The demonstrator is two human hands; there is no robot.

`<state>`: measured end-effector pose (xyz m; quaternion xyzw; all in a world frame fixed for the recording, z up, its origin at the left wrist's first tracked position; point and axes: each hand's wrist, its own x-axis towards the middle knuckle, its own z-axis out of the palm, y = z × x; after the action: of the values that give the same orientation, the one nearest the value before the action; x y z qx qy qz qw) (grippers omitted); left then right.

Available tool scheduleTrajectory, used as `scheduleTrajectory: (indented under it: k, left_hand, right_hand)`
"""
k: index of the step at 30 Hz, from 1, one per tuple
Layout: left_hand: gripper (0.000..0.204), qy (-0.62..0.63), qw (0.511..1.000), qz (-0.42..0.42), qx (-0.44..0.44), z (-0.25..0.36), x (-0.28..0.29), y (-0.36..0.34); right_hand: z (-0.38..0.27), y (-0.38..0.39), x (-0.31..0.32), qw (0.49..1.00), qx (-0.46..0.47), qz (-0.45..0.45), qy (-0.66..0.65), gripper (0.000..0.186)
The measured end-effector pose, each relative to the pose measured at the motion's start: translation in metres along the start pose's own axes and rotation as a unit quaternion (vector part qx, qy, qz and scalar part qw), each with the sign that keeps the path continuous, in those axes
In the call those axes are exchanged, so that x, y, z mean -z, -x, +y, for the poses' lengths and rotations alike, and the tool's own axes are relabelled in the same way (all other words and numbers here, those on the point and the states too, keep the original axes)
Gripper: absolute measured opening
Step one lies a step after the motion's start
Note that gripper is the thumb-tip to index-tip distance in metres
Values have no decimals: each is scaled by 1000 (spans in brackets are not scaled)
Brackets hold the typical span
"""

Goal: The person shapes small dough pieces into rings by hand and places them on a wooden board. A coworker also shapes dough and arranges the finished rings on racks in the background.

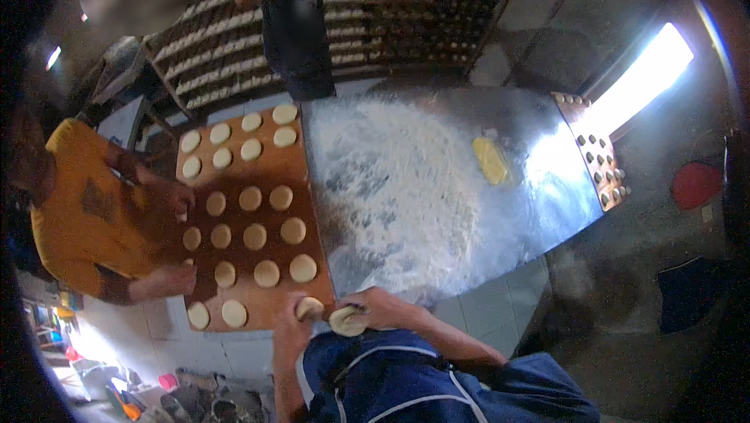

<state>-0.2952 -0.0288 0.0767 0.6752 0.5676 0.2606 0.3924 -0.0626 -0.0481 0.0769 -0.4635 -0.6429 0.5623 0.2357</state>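
Observation:
At the near right corner of a brown wooden board (234,255), my left hand (291,331) is closed on a flat round of pale dough (309,307). Whether that round still touches the board, I cannot tell. Just right of it, in front of my body, my right hand (383,310) grips another piece of pale dough (348,321), perhaps more than one stacked. Rows of similar dough rounds (266,273) lie spaced out across the board. The undersides of both held pieces are hidden.
A metal table (539,224) dusted with flour (406,181) adjoins the board; a yellow slab (491,160) lies on it. Another board (603,165) with small pieces stands at the far right. A person in a yellow shirt (94,204) reaches over the board's left side; another person (297,40) stands beyond, before loaded racks (391,13).

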Motion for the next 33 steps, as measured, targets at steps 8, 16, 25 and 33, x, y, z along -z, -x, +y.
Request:
scheduleTrajectory:
  k: [8, 16, 25, 33]
  left_hand:
    - [51, 21, 986, -103, -127, 69, -182, -83]
    - [56, 77, 986, -23, -143, 42, -253, -81]
    - [28, 247, 967, -57, 14, 115, -259, -77]
    - [37, 435, 899, -47, 31, 95, -296, -76]
  right_hand:
    - [136, 45, 154, 925, 2, 291, 245, 21]
    - [138, 62, 184, 943, -126, 212, 224, 27]
    - [165, 104, 169, 921, 60, 219, -317, 38]
    - [132, 114, 184, 942, 63, 205, -257, 53]
